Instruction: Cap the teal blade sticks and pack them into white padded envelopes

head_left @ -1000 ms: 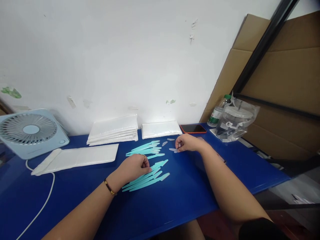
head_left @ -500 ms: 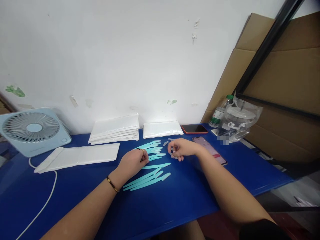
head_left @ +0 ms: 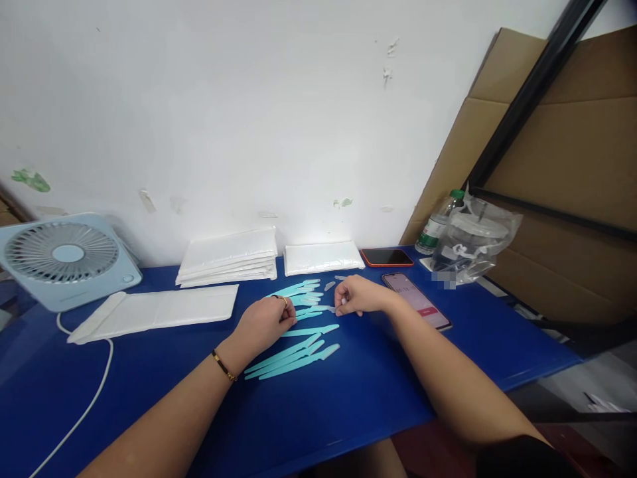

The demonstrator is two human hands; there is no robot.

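Observation:
Several turquoise eyebrow razors lie on the blue table, some under or behind my left hand (head_left: 266,323). Its fingertips are closed on the handle of one eyebrow razor (head_left: 309,313), whose blade end points right. My right hand (head_left: 355,297) pinches a small translucent blade cover (head_left: 332,309) at that blade end; whether it is fully on the blade I cannot tell. Two loose translucent covers (head_left: 329,286) lie just behind my right fingers. Nearer me rest a single razor (head_left: 318,330) and a small fanned group of razors (head_left: 298,362).
White padded envelopes (head_left: 226,255) are stacked by the wall, beside another white packet (head_left: 323,257). One envelope (head_left: 169,311) lies flat at left near a blue fan (head_left: 67,259). Two phones (head_left: 387,257), a bottle (head_left: 432,232) and a bagged cup (head_left: 470,242) stand or lie right.
My right hand has turned slightly and brought the translucent cover to the razor's blade end. The left hand stays where it was.

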